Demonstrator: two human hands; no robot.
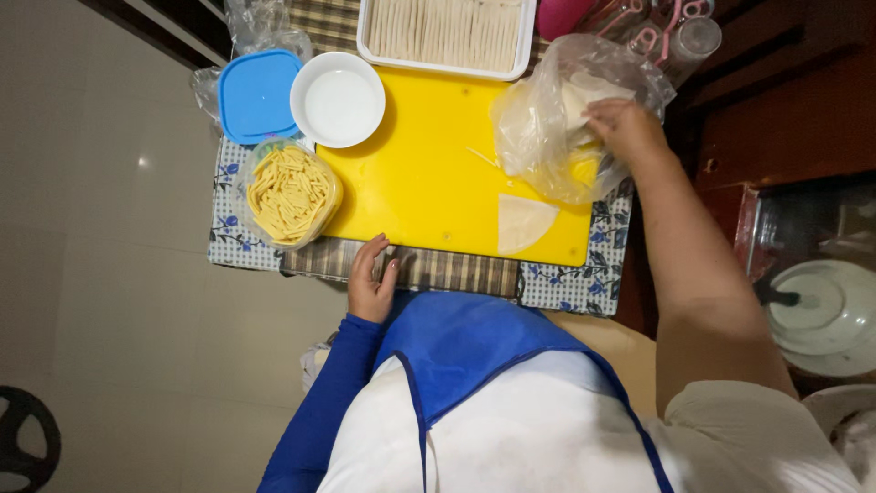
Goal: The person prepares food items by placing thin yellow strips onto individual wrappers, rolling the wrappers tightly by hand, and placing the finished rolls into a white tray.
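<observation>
Overhead view of a work table. The white tray (447,35) of pale strips was cut off by the top edge, and the pink and clear items at upper right were too crowded to identify. The right hand (622,128) reached into a clear plastic bag (547,128); its fingers were bent onto the stack of pale round wrappers (577,99) inside, but the film hid whether they gripped one. The left hand (370,278) lay loosely open, holding nothing, fingertips on the near edge of the yellow cutting board (429,173). A half-round wrapper (524,221) lay flat on the board's near right corner. Left stood a white bowl (338,99), a blue lid (258,95) and a tub of yellow sticks (290,194).
</observation>
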